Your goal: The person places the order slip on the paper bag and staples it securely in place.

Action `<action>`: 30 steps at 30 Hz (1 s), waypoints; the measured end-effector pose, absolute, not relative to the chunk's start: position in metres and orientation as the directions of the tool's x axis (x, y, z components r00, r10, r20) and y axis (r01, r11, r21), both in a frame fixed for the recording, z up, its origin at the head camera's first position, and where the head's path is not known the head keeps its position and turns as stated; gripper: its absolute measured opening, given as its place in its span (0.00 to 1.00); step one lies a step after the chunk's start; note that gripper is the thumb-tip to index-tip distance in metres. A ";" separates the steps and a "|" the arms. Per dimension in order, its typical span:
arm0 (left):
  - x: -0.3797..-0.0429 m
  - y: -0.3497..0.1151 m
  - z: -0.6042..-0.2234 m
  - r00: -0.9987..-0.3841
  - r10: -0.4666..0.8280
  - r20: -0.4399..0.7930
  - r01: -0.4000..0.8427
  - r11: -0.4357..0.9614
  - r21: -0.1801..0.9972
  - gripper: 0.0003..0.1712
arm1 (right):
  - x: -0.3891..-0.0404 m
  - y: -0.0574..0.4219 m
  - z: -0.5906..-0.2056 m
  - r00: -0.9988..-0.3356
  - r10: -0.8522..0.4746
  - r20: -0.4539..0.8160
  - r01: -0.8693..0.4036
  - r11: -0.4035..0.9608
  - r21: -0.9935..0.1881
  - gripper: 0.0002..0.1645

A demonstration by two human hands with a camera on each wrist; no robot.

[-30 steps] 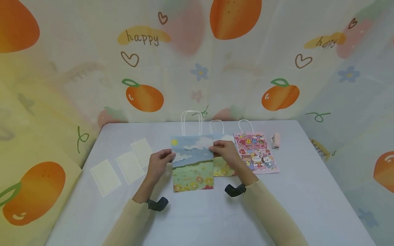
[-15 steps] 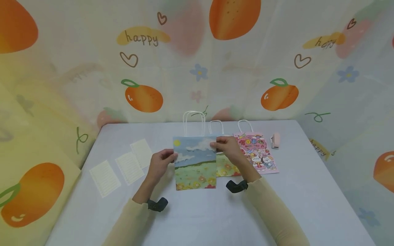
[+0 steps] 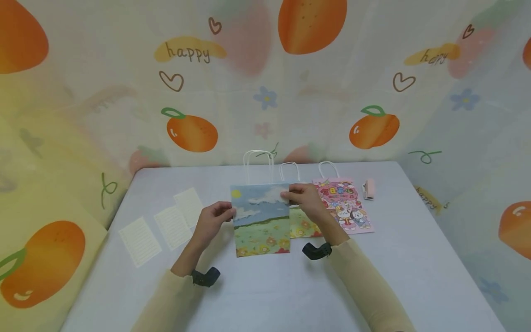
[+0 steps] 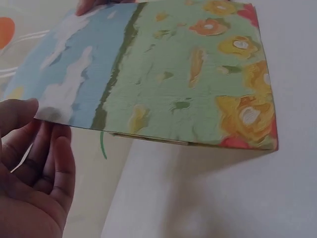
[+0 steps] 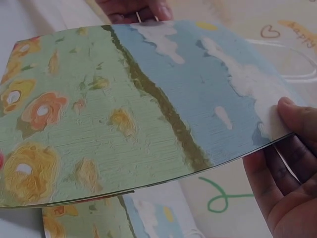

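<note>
A flat-folded paper gift bag, printed with blue sky, clouds and a flowered meadow, is held up over the table by both hands. Its white twisted handles point away at the top. My left hand pinches the bag's left edge, thumb on the printed face and fingers beneath, as the left wrist view shows. The right hand pinches the opposite edge near the top corner in the same way. Behind it lies a second bag with the same print, partly covered by the held bag and the right hand.
A pink cartoon-printed gift bag lies to the right, with a small pink stapler beside it. Three lined paper sheets lie on the left of the white table. A fruit-printed curtain hangs behind the table.
The held bag shifted slightly right, then back left, its lower edge rising a little. Both hands keep their grip on its sides. Nothing else on the table has moved.
</note>
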State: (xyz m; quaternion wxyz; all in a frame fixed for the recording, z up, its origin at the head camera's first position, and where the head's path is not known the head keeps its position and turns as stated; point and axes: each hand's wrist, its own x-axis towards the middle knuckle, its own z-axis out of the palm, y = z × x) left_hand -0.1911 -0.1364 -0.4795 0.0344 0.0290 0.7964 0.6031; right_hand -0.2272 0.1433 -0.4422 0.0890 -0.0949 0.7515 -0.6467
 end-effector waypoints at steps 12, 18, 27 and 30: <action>-0.213 -0.167 -0.500 -0.999 0.040 0.021 0.034 0.365 0.930 0.28 | -0.228 0.145 -0.445 -0.965 -0.262 -0.030 -0.004 0.128 -0.992 0.18; -0.231 -0.194 -0.493 -0.991 -0.118 -0.062 -0.119 0.572 0.812 0.27 | -0.230 0.145 -0.447 -0.967 -0.252 -0.034 0.005 0.112 -0.994 0.18; -0.260 -0.237 -0.494 -0.988 -0.142 -0.061 -0.150 0.792 0.592 0.27 | -0.229 0.147 -0.445 -0.966 -0.253 -0.046 0.012 0.132 -0.991 0.18; -0.268 -0.248 -0.497 -0.983 -0.152 -0.099 -0.182 0.842 0.508 0.34 | -0.228 0.147 -0.445 -0.965 -0.253 -0.061 0.026 0.139 -0.990 0.19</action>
